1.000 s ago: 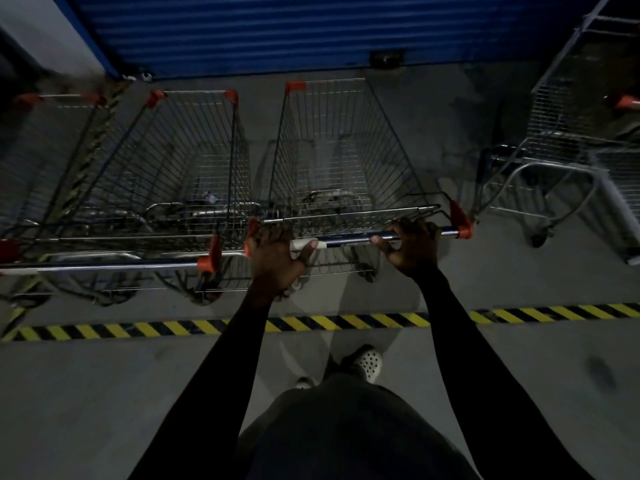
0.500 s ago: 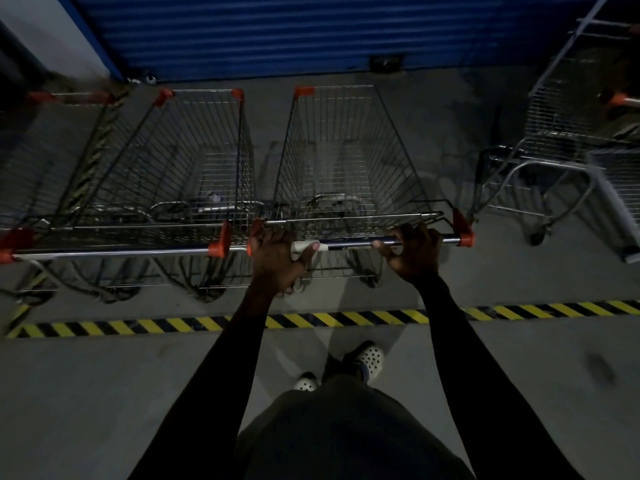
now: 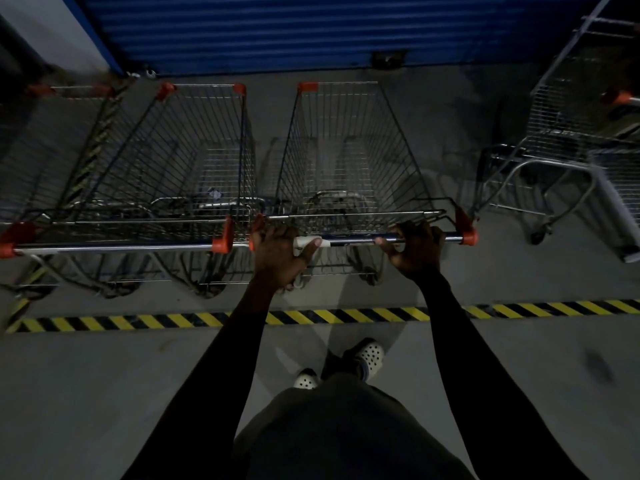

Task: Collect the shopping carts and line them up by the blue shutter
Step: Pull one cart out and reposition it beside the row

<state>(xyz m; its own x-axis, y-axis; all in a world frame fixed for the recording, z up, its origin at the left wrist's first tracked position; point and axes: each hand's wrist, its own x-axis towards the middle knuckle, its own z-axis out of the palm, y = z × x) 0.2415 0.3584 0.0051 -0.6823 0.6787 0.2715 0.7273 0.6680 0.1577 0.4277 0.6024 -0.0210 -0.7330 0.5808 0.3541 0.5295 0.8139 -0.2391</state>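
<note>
A wire shopping cart (image 3: 346, 150) with orange corner caps stands in front of me, nose toward the blue shutter (image 3: 311, 29). My left hand (image 3: 277, 258) grips the left end of its handle bar (image 3: 349, 240), and my right hand (image 3: 415, 249) grips the right end. Beside it on the left stands a second cart (image 3: 180, 157), its handle roughly level with mine. A third cart (image 3: 52, 140) sits further left, partly cut off by the frame edge.
More carts (image 3: 575, 126) stand at an angle on the right, near the shutter. A yellow-and-black striped line (image 3: 519, 310) crosses the concrete floor just behind the carts' rear wheels. A white wall (image 3: 52, 26) meets the shutter at the far left.
The cart I hold has rolled forward toward the shutter, and its handle has come level with the neighbouring cart's handle. Both hands keep their grip.
</note>
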